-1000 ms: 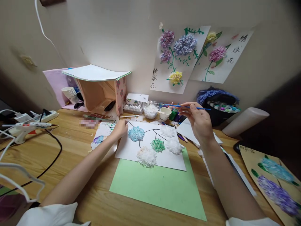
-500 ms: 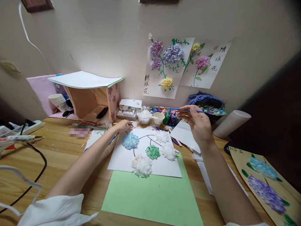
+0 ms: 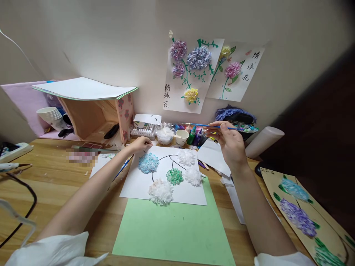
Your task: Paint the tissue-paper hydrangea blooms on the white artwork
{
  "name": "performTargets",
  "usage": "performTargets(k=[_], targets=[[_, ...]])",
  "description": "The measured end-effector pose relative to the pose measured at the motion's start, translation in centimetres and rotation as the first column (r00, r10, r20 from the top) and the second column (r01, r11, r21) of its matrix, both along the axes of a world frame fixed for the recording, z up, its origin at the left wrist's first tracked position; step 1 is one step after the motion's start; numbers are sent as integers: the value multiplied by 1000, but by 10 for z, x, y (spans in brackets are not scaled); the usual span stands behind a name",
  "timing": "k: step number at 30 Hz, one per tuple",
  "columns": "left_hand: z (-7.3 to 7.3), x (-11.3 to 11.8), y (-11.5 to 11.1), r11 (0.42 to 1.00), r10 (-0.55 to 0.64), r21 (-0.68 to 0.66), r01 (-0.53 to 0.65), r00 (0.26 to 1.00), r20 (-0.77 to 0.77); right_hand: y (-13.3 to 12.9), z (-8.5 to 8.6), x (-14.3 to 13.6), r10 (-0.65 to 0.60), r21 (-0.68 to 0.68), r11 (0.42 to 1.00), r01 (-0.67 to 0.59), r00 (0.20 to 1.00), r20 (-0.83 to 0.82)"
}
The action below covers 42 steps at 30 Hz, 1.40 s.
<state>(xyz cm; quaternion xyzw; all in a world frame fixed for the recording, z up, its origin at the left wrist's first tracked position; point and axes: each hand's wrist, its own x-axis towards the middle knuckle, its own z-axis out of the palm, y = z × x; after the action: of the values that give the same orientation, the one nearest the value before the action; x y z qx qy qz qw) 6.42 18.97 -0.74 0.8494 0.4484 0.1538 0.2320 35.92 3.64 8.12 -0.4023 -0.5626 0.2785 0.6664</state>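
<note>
A blue paintbrush (image 3: 194, 125) is pinched in my right hand (image 3: 230, 142), raised over the right back of the desk with its tip pointing left. At the upper left corner of the white sheet (image 3: 133, 186), my left hand (image 3: 141, 145) rests with curled fingers; whatever they may hold is hidden. The sheet carries drawn black stems, a blue paper flower (image 3: 148, 163), a green one (image 3: 174, 176) and several white ones, such as the large white flower (image 3: 161, 192) at its lower edge. Green paper (image 3: 173, 232) lies beneath.
Behind the sheet stand a paper cup (image 3: 182, 137), a bowl of white scraps (image 3: 165, 135) and paint bottles (image 3: 191, 136). An open box (image 3: 124, 118) is at back left, a white roll (image 3: 265, 142) at right, a flower picture (image 3: 302, 214) at far right.
The view has shifted slightly, so the scene sits further left and a little higher. Both hands keep nearly the same pose, the brush still in my right hand.
</note>
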Motion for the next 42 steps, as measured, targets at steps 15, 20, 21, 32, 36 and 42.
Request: performTargets(k=[15, 20, 21, 32, 36, 42], targets=[[-13, 16, 21, 993, 82, -77, -91, 990, -114, 1, 0, 1, -2, -11, 1000, 2, 1000, 29], [-10, 19, 18, 994, 92, -39, -98, 986, -137, -1, 2, 1, 14, 4, 1000, -14, 1000, 26], [-8, 19, 16, 995, 98, -19, -101, 986, -136, -1, 2, 1, 13, 7, 1000, -13, 1000, 26], [28, 75, -37, 966, 187, 206, -154, 971, -149, -1, 6, 7, -1, 42, 999, 1, 1000, -18], [29, 119, -42, 967, 194, 196, -161, 968, -160, -3, 8, 10, -7, 55, 998, 8, 1000, -11], [26, 142, -39, 939, 262, 269, -214, 952, -157, -3, 12, 14, -1, 70, 998, 3, 1000, -21]])
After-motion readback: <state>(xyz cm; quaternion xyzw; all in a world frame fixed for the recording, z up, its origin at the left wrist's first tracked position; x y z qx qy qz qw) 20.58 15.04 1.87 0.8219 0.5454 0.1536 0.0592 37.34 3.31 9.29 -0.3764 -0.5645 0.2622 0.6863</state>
